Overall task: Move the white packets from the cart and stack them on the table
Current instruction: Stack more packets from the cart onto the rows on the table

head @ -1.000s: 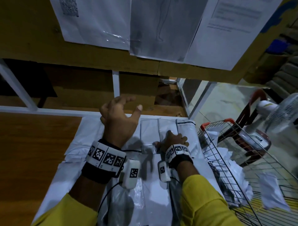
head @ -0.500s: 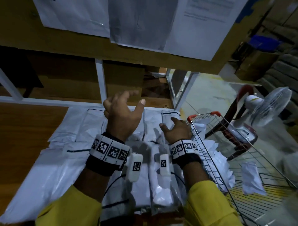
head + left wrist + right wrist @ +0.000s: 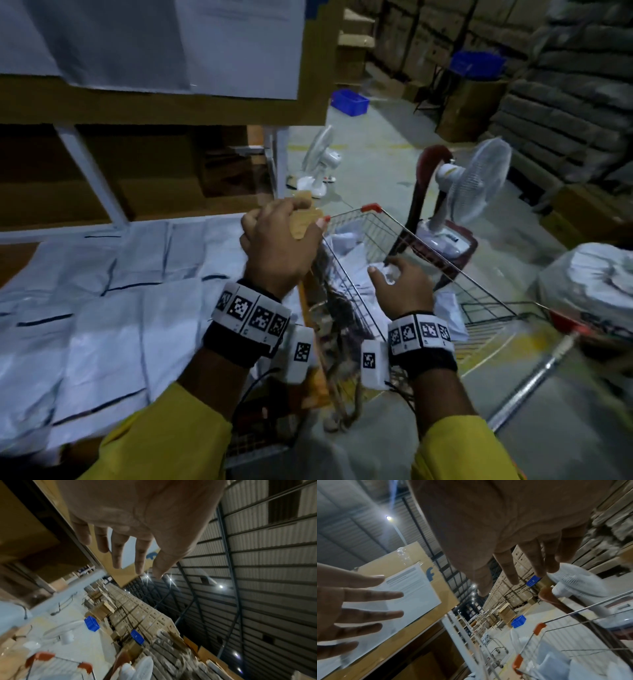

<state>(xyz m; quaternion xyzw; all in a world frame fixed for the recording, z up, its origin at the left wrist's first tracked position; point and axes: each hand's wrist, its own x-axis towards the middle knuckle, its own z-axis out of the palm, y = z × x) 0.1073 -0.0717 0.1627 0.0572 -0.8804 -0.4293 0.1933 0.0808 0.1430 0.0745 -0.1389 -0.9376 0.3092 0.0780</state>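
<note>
White packets with dark stripes lie flat in overlapping rows over the wooden table on the left. To the right of it stands a wire cart with red corner caps, and crumpled white packets lie inside it. My left hand hovers above the table's right end, near the cart's corner. Its fingers are spread and hold nothing. My right hand hangs over the cart's packets. Its fingers are loose and empty. It is not touching them as far as I can tell.
A white fan stands on a maroon stool just behind the cart. A second fan and a blue crate sit on the floor beyond. A full white sack lies to the right. A paper-covered board overhangs the table.
My view has swung right, from the table to the cart. My right hand left the packets on the table and moved over the cart. My left hand followed to the right.
</note>
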